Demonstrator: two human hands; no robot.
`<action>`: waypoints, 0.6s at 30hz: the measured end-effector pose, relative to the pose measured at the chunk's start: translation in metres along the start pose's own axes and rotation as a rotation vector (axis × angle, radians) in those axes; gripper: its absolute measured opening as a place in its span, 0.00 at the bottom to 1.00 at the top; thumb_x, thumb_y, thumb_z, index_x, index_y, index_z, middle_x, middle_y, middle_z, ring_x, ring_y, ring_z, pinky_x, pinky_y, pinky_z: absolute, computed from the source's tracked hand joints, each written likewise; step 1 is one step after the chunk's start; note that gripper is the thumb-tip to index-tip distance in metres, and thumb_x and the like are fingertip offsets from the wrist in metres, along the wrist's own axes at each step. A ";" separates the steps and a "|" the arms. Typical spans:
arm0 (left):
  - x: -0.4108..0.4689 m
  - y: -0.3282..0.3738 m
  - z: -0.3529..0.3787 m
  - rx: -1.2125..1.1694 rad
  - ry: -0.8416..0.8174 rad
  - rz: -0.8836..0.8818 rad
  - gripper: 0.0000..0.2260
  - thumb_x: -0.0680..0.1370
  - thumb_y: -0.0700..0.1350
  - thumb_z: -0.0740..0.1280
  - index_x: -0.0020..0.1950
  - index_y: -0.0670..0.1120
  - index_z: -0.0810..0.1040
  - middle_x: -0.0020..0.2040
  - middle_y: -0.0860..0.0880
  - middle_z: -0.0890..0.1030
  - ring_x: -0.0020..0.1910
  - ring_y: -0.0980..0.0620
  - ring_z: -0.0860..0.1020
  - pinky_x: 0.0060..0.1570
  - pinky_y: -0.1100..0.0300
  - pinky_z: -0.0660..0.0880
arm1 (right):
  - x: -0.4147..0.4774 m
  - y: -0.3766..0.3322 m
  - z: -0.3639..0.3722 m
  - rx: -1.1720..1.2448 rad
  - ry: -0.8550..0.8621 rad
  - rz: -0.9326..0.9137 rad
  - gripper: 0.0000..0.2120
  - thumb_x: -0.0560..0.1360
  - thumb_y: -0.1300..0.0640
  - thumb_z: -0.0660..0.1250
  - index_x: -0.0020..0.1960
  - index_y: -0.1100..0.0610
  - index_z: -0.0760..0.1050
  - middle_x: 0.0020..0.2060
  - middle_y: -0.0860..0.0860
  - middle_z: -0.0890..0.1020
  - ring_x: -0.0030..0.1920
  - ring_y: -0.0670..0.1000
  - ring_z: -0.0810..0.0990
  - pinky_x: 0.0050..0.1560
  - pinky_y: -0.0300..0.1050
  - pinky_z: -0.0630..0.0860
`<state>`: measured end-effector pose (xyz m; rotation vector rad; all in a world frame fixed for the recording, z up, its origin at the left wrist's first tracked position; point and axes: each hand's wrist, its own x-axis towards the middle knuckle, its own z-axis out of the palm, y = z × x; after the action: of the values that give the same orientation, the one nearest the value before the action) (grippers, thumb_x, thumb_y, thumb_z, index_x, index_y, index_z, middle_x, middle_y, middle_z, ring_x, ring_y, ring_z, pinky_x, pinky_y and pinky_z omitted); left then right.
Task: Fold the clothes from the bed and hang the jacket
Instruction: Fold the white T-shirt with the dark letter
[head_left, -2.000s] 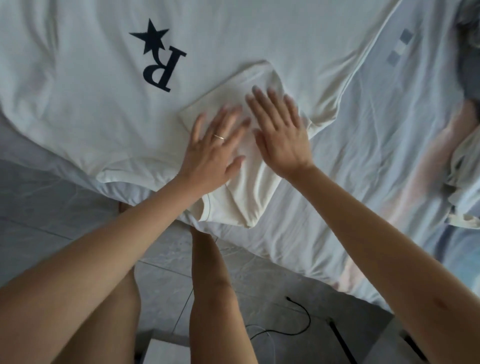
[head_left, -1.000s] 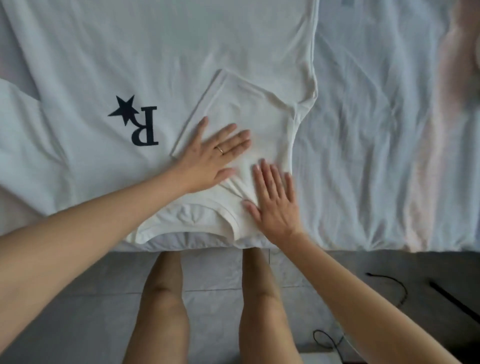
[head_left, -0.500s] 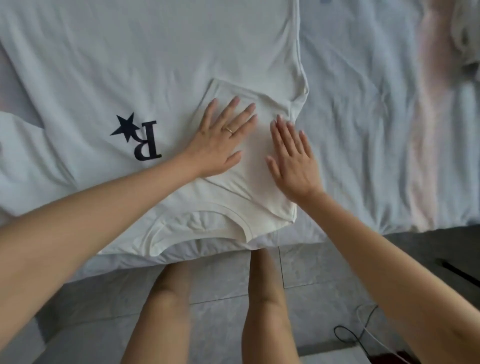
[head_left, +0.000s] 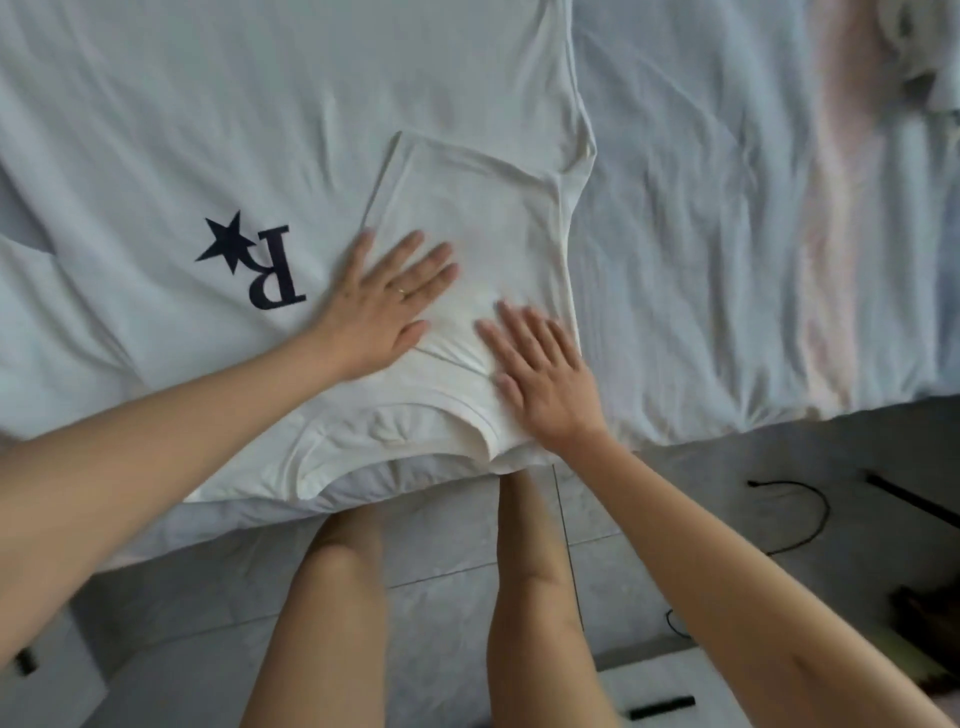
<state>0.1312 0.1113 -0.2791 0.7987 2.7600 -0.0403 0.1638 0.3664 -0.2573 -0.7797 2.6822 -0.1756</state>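
Note:
A white T-shirt (head_left: 270, 109) with a dark star and letter R print (head_left: 254, 265) lies spread flat on the bed, its collar at the near edge. Its right sleeve (head_left: 478, 208) is folded inward over the body. My left hand (head_left: 384, 306) lies flat with spread fingers on the sleeve's left edge. My right hand (head_left: 540, 374) presses flat on the sleeve's lower part near the shoulder and collar. No jacket is in view.
The pale blue bedsheet (head_left: 727, 234) stretches to the right, with crumpled light clothing (head_left: 930, 57) at the top right corner. Below the bed edge is grey tiled floor (head_left: 452, 613) with my legs, a black cable (head_left: 800, 514) and dark objects at right.
Both hands have kept smoothing the folded sleeve. Since half a second ago the right hand slid down toward the collar and the left hand drew back slightly to the sleeve's left edge.

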 end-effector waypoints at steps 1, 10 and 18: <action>-0.017 -0.008 0.009 -0.004 -0.013 -0.026 0.29 0.79 0.56 0.47 0.78 0.53 0.42 0.78 0.52 0.40 0.77 0.48 0.41 0.71 0.39 0.40 | -0.020 0.008 0.010 -0.024 -0.040 0.020 0.25 0.81 0.45 0.47 0.77 0.48 0.57 0.76 0.51 0.59 0.76 0.54 0.54 0.76 0.53 0.49; -0.070 -0.003 0.001 -0.183 0.007 -0.342 0.32 0.78 0.46 0.59 0.78 0.50 0.48 0.78 0.43 0.53 0.77 0.42 0.51 0.71 0.44 0.35 | -0.065 0.006 -0.002 0.022 -0.015 0.194 0.30 0.78 0.44 0.52 0.78 0.50 0.49 0.77 0.58 0.50 0.76 0.61 0.47 0.74 0.57 0.39; -0.179 -0.004 -0.021 -0.582 0.238 -1.119 0.28 0.74 0.41 0.65 0.74 0.47 0.62 0.75 0.39 0.56 0.73 0.41 0.55 0.71 0.44 0.48 | 0.012 -0.094 -0.017 0.181 0.181 -0.050 0.27 0.71 0.62 0.63 0.68 0.59 0.61 0.65 0.60 0.66 0.66 0.61 0.65 0.66 0.54 0.62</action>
<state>0.2694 0.0171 -0.2123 -0.9365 2.7844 0.6259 0.1946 0.2813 -0.2252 -0.8083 2.7649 -0.5167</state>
